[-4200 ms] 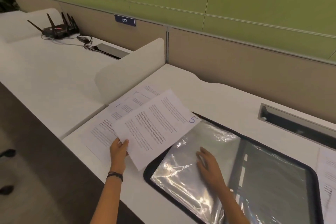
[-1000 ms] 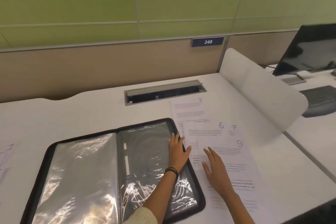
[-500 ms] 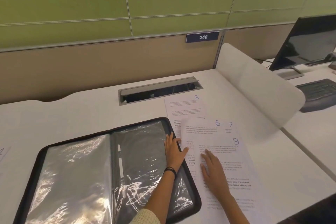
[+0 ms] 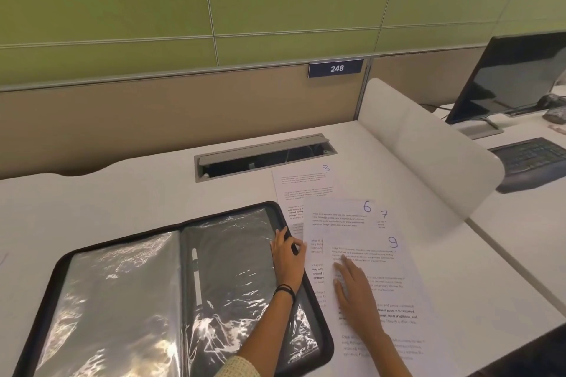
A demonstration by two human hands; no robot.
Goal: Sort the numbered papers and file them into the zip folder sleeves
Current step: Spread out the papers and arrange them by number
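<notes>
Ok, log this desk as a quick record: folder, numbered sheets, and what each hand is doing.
folder: zip folder lying open on the desk, clear sleeves showing
sheets: sheet 8, sheet 6, sheet 7, sheet 9 overlapping, right of folder
top sheet: 9
left hand: at folder's right edge, grip unclear
right hand: flat on sheet 9

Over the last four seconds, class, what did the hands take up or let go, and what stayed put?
The left hand has let go of sheet 5 and now sits at the right rim of the zip folder, fingers newly curled; grip unclear. The right hand left the sleeve and lies flat on sheet 9. Sheet 8 and sheet 6 kept their places.
</notes>
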